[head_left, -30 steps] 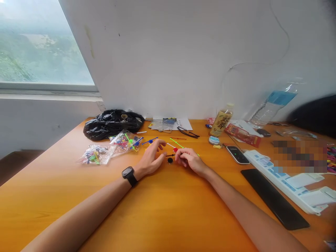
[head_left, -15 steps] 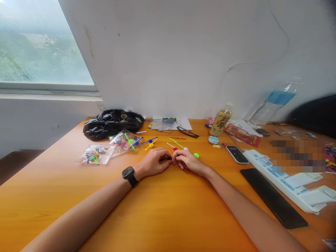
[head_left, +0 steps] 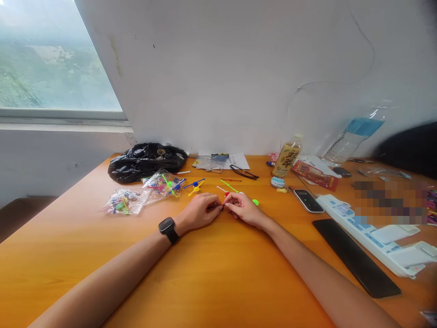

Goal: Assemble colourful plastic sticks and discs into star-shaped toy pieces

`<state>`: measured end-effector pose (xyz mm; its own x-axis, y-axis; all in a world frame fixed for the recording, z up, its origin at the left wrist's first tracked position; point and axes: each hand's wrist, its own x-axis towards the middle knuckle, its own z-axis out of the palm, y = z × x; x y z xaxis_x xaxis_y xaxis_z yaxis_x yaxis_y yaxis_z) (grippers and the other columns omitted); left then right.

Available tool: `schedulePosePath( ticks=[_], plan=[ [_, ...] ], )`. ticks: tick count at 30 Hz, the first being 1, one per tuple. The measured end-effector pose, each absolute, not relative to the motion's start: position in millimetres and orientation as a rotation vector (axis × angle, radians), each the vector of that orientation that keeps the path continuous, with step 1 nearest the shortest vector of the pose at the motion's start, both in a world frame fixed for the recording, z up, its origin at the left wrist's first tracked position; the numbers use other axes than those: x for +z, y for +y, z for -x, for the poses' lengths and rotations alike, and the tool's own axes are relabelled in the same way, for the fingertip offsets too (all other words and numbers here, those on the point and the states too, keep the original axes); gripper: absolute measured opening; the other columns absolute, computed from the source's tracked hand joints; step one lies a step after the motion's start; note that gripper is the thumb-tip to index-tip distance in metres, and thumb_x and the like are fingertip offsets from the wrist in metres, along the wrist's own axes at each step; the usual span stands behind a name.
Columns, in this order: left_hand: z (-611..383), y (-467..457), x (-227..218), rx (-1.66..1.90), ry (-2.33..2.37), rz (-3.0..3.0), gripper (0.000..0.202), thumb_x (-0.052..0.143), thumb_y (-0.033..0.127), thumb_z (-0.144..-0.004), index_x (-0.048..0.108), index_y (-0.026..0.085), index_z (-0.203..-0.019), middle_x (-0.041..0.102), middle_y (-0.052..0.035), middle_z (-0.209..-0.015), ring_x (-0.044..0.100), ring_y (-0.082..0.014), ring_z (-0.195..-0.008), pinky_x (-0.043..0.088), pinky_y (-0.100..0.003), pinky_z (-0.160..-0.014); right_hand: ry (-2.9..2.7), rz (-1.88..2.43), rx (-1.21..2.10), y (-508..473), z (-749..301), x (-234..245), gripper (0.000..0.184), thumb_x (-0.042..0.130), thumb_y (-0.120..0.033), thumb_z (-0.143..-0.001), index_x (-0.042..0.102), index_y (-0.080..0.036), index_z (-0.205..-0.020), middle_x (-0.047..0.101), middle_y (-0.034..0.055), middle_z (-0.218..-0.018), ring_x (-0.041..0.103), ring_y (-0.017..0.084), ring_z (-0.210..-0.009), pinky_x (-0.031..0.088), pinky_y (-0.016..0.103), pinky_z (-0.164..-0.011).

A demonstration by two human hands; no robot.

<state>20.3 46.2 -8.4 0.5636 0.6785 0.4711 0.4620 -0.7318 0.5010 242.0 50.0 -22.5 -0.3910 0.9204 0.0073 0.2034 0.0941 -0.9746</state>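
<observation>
Your left hand was positioned near the middle of the table, with thumb and fingers pinching a small black piece. Your right hand met it from the other side, thumb and forefinger drawn together at the same piece; the fingers covered too much to tell whether these also gripped it. The black piece was located between the two sets of fingertips, directly in front of you. Just beyond your right hand lay a green pointer and a white pointer, with a green disc beside its knuckles. Beyond your left hand were a blue spinner and a yellow piece. Two clear bags of coloured parts lay farther left. Your left wrist carried a black watch.
</observation>
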Motion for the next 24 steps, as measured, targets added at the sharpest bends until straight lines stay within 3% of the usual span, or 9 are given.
schedulePosePath(
  ticks=[8, 16, 24],
  plan=[
    [-20.7, 47.8, -6.2, 0.906, 0.941, -2.474, 0.013, 0.063, 0.019, -0.094, 0.063, 0.02, -0.081, 0.07, -0.002, -0.082, 0.062, -0.0167, -0.076, 0.045, -0.029, -0.071, -1.705, 1.147, 1.237, 51.3, -240.1, -25.5, 0.022, 0.071, -0.041, -0.086, 0.065, -0.02, -0.086, 0.062, -0.0025, -0.069, 0.052, 0.01, -0.047, 0.037, 0.023, -0.044],
    [-23.4, 47.4, -2.5, 0.902, 0.928, -2.431, 0.011, 0.063, 0.013, -0.089, 0.064, 0.019, -0.08, 0.069, -0.0016, -0.083, 0.062, -0.0157, -0.077, 0.046, -0.027, -0.073, -1.663, 1.288, 1.227, 47.1, -241.8, -21.6, 0.045, 0.059, -0.048, -0.096, 0.068, -0.017, -0.128, 0.053, -0.0076, -0.047, 0.045, 0.012, -0.035, 0.034, 0.021, -0.036],
    [-23.6, 47.7, -3.2, 0.898, 0.931, -2.395, 0.009, 0.064, 0.012, -0.085, 0.065, 0.019, -0.08, 0.068, -0.0013, -0.082, 0.06, -0.0155, -0.077, 0.046, -0.027, -0.072, -1.568, 1.355, 1.154, 49.2, -240.7, -25.3, 0.052, 0.062, -0.051, -0.094, 0.066, -0.019, -0.134, 0.054, -0.0064, -0.045, 0.044, 0.013, -0.034, 0.033, 0.021, -0.034]
  ],
)
